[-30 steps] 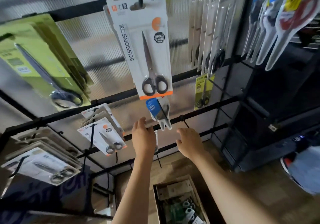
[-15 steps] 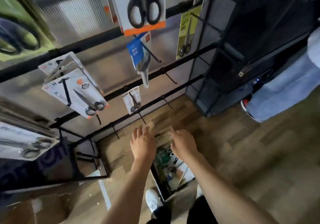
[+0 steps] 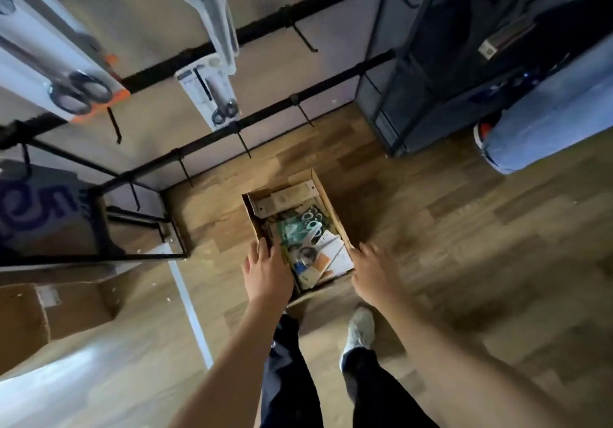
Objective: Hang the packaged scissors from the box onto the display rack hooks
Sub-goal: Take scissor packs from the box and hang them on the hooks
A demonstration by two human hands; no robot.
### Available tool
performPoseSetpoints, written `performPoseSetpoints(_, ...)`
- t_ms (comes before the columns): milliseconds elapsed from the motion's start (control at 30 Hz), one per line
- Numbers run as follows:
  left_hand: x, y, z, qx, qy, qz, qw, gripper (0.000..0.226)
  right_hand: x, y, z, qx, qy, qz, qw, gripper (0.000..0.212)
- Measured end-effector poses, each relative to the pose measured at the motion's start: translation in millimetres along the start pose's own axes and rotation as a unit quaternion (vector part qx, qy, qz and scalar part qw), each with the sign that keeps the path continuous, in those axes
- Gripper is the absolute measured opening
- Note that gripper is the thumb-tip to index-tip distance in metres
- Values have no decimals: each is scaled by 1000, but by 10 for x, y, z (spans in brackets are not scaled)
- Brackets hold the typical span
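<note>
Scissor packs (image 3: 306, 243) lie jumbled in the open cardboard box (image 3: 328, 202) on the wooden floor, below the display rack (image 3: 265, 114). Both hands are empty with fingers spread. The left hand (image 3: 267, 270) hovers over the box's left wall; whether it touches the wall cannot be told. The right hand (image 3: 373, 273) hovers just beside the box's right near corner. Several hooks (image 3: 243, 142) on the lower rails stand bare, while a few packs already hang higher up.

Handling, as a judgement: each pack is probably light, a stiff card backing under a smooth plastic blister, so it should lift flat without bending. The blister may slip; pinch the card edge near the top, beside the hanging hole, which keeps that hole free for the hook. Overlapping packs may snag; lift the uppermost one first.
</note>
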State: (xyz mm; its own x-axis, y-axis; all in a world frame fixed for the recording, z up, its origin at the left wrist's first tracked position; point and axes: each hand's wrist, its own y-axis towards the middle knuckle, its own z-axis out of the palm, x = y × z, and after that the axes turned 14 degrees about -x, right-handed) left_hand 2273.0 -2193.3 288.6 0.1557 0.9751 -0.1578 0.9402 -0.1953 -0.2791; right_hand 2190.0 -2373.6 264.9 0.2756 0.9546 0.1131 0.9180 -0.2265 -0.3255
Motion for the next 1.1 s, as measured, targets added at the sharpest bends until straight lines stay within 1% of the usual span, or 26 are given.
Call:
performPoseSetpoints(67, 6, -87, 246, 10, 19, 6, 1000, 53, -153, -86, 260, 24, -28, -17, 999, 45)
performPoseSetpoints(167, 76, -174, 610, 14, 46, 13, 999, 50, -301, -120, 628, 38, -51, -42, 997, 44)
performPoseSetpoints(267, 207, -182, 1021, 16, 64, 32, 997, 48, -380, -28, 1006, 33, -53, -57, 996, 43)
performPoseSetpoints(367, 363, -63, 1480, -17, 75, 62, 995, 44, -441, 154, 1446, 20, -46, -80, 996, 39)
performPoseSetpoints(467, 483, 107, 1931, 12, 95, 79, 992, 44, -474, 355, 1904, 9, -50, -98, 994, 37)
performPoseSetpoints(567, 601, 250, 2381, 12, 109, 107, 988, 45, -452, 551, 2308, 3, -64, -114, 991, 33)
performPoseSetpoints(633, 665, 335, 2670, 15, 111, 116, 987, 43, -410, 676, 2568, 7, -64, -121, 991, 34)
performPoseSetpoints(800, 728, 590, 3347, 28, 94, 94, 991, 40, -266, 1030, 3174, 37, -81, -134, 987, 43)
performPoseSetpoints(900, 745, 715, 3685, 64, 78, 82, 992, 39, -151, 1278, 3492, 45, -74, -144, 986, 43)
performPoseSetpoints(1000, 715, 832, 3976, 117, 78, 62, 988, 40, -12, 1526, 3790, 45, -76, -157, 984, 43)
performPoseSetpoints(1100, 711, 893, 4224, 126, 78, 44, 988, 43, 148, 1762, 4026, 43, -79, -178, 980, 45)
